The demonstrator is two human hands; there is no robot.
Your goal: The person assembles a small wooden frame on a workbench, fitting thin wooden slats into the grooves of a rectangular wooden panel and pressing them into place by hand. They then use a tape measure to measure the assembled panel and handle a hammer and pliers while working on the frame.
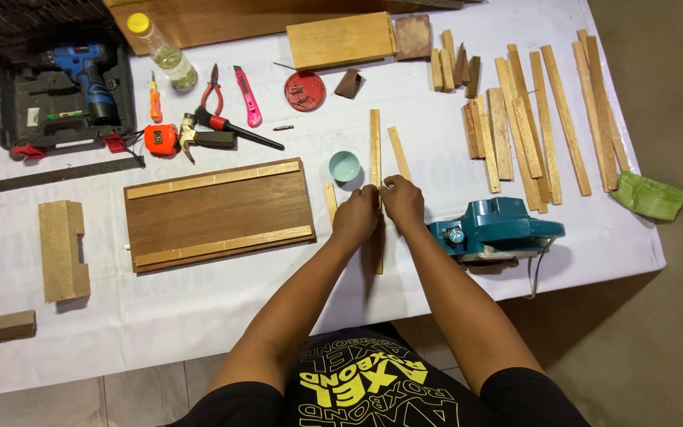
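One long wood strip lies upright at frame centre, on the white table. Left hand and right hand both pinch it closed-fingered at mid-length, touching each other. Two shorter strips flank it: one just right, one just left. One small teal bowl beside it, contents unclear. One red lid above holds screws. One teal planer right of the hands. One brown board left.

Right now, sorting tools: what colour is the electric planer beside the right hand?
Teal electric planer, head view.
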